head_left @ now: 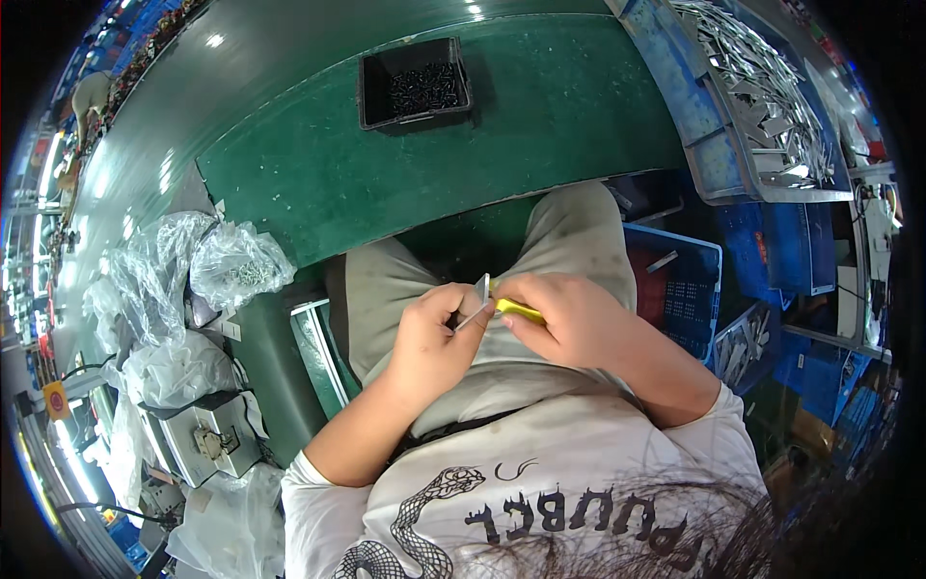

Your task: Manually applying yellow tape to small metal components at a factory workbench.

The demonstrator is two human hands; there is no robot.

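My left hand pinches a small flat grey metal piece over my lap. My right hand grips a yellow-handled tool whose tip meets that metal piece. Both hands are close together above my grey trousers, just below the edge of the green worktable. The working tip of the tool is hidden between my fingers.
A black tray of small dark screws sits on the green table. A blue bin of grey metal pieces stands at the upper right. A blue crate is by my right knee. Clear plastic bags lie to my left.
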